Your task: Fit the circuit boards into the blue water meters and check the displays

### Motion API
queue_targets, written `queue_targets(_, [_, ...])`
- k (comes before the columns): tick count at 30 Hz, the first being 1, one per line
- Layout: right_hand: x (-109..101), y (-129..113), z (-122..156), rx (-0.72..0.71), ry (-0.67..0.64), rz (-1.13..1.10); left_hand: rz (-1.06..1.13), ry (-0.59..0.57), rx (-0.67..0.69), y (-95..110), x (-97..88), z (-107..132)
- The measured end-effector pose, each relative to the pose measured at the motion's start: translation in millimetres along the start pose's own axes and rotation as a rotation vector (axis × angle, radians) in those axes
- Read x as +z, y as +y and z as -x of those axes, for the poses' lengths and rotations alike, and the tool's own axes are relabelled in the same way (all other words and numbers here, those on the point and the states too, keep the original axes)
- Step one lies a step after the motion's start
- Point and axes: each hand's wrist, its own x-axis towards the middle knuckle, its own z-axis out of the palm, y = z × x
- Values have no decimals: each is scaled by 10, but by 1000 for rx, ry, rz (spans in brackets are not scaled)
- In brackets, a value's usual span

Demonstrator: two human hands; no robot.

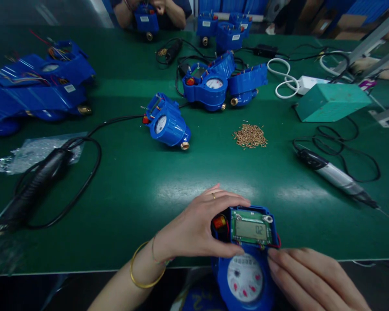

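A blue water meter (269, 272) with a white round dial is tilted at the table's front edge, partly beyond it. Its uncovered upper housing shows a green circuit board (243, 214) and a grey display reading 02. My left hand (197, 224) is closed around the left side of this housing, thumb below the display and fingers at its top. Beside the housing's right edge, close to a red wire (278, 241), my right hand (307, 276) has its fingers pressed together. Its fingertips touch the meter's side; anything pinched between them is hidden.
A pile of small brass screws (250, 136) lies mid-table. Another blue meter (171, 127) stands to its left. Electric screwdrivers lie right (340, 177) and left (35, 190), with loose cables. A green box (333, 103) sits back right. Across the table, a person handles a meter (145, 21).
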Motion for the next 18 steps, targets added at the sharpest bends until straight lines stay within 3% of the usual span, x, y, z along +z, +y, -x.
queue_targets(3, [3, -10, -51, -97, -5, -13, -48, 17, 70, 39, -17, -3])
queue_targets(5, [53, -38, -99, 91, 170, -121, -36, 41, 153, 44, -9, 9])
queue_targets(7, [105, -63, -161, 365, 388, -278, -2, 63, 219, 45, 8, 26])
queue_targets(9, [128, -68, -231, 581, 459, -454, 23, 83, 264, 62, 26, 42])
queue_targets(14, [81, -14, -393, 669, 190, -805, -19, 119, 338, 178, 14, 67])
queue_targets(18, [109, 2, -521, 730, 227, -863, -38, 115, 325, 208, 9, 114])
